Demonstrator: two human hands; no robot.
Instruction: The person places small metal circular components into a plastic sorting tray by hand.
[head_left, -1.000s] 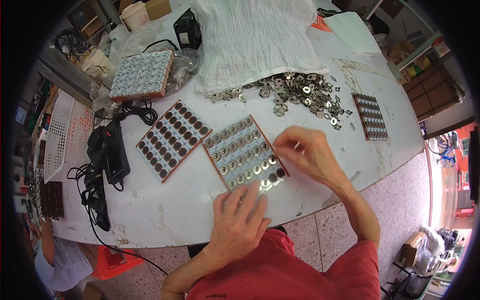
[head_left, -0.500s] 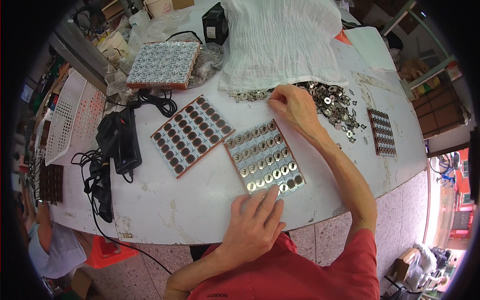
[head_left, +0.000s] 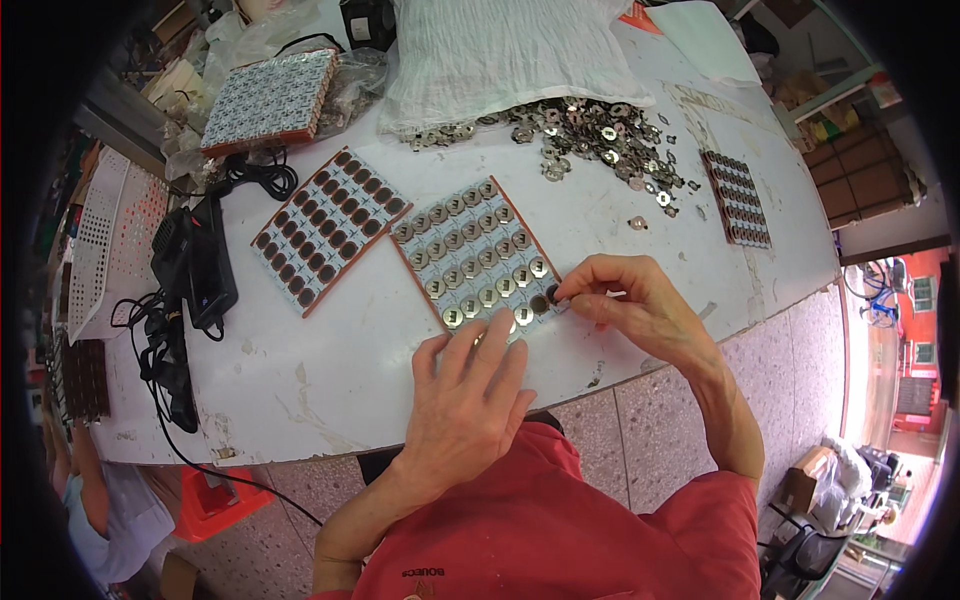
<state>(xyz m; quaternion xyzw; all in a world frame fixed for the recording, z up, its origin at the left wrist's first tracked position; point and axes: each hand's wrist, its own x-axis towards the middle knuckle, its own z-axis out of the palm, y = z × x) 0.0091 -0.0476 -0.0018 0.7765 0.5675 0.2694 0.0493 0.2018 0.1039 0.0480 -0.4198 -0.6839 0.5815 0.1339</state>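
A light-blue panel with brown edges lies in front of me, with rows of small silver metal pieces on it. Dark round spots show bare near its lower right corner. My right hand is at that corner, thumb and forefinger pinched together; whatever is between the fingertips is too small to make out. The fingers of my left hand are stretched out over the panel's near edge, touching it and hiding part of the front row. Beyond the panel is a loose heap of silver metal pieces.
To the left lies a panel with dark round spots, and behind it a stack of panels. A black device with cables and a white basket stand farther left. A white sack is behind; a smaller panel lies right.
My right hand has come back from the metal heap to the panel's near right corner. My left hand stays at the near edge. The whole view has shifted somewhat.
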